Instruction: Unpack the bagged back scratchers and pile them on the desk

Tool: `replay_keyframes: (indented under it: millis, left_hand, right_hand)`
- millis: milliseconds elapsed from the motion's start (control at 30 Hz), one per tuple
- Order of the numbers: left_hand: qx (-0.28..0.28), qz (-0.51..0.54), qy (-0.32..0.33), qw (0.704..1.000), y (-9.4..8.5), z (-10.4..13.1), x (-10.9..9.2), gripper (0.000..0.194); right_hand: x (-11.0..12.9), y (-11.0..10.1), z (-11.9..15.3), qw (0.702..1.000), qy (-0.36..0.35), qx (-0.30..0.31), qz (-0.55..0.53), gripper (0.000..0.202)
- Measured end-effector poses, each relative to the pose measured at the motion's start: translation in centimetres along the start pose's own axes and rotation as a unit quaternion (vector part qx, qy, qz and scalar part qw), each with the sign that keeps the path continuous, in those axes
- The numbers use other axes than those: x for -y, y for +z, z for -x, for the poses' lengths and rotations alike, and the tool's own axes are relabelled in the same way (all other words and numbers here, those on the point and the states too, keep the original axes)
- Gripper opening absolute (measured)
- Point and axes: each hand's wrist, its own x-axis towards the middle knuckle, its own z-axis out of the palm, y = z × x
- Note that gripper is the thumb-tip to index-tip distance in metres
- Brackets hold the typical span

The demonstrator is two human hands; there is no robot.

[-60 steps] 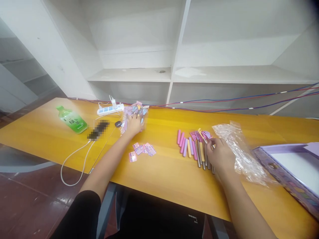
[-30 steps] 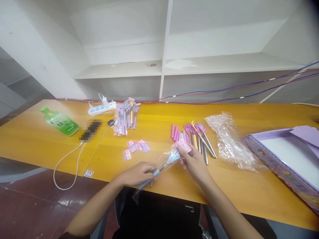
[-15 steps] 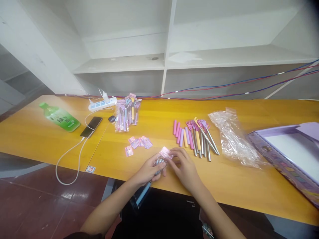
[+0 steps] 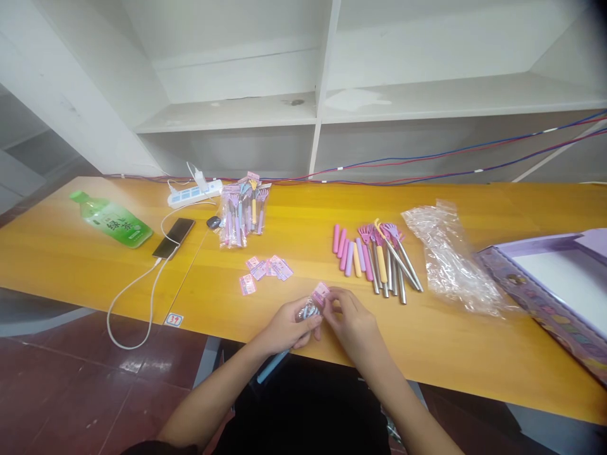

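Blue scratcher (image 4: 274, 366): left hand (image 4: 289, 327), earlier on its handle, clasps its head (image 4: 310, 311); right hand (image 4: 351, 321) pinches pink card (image 4: 320, 292).

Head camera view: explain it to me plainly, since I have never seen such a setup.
There is no machine: a person works bare-handed, filmed by a camera on their head, looking forward and down.

The left hand holds a blue-handled tool. The right hand is at a pink card; whether it pinches it is hard to tell.

On the table lie loose cards, bagged tools, coloured handles, claw-headed tools, clear plastic, a green bottle, a phone, a power strip and a purple box.
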Motion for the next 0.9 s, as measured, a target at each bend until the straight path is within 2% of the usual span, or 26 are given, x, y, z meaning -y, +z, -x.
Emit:
replay_keyframes:
  millis: [133, 200, 300, 433, 700, 900]
  left_hand:
    - [0.025, 0.001, -0.011, 1.000, -0.2, 0.2, -0.1, 0.055]
    - [0.035, 0.009, -0.015, 0.999, -0.4, 0.2, -0.2, 0.057]
    - [0.045, 0.025, -0.016, 0.999, -0.6, 0.1, -0.3, 0.057]
    - [0.055, 0.024, -0.017, 0.998, -0.7, 0.1, -0.1, 0.059]
    - [0.063, 0.012, -0.026, 0.998, -0.8, 0.2, 0.0, 0.056]
    - [0.064, 0.014, -0.034, 0.997, -0.7, 0.3, -0.1, 0.065]
  right_hand:
    - [-1.0, -1.7, -0.9, 0.991, 0.121, 0.000, -0.063, 0.015]
    - [-1.5, -2.5, -1.4, 0.981, 0.152, 0.006, -0.124, 0.020]
    - [-1.9, -3.4, -1.7, 0.971, 0.132, 0.041, -0.193, 0.021]
    - [-2.1, -3.8, -1.7, 0.970, 0.087, 0.071, -0.216, 0.030]
    - [-2.4, -3.7, -1.9, 0.970, 0.078, 0.063, -0.221, 0.034]
    - [-1.8, -4.1, -2.1, 0.964, 0.094, 0.111, -0.223, 0.024]
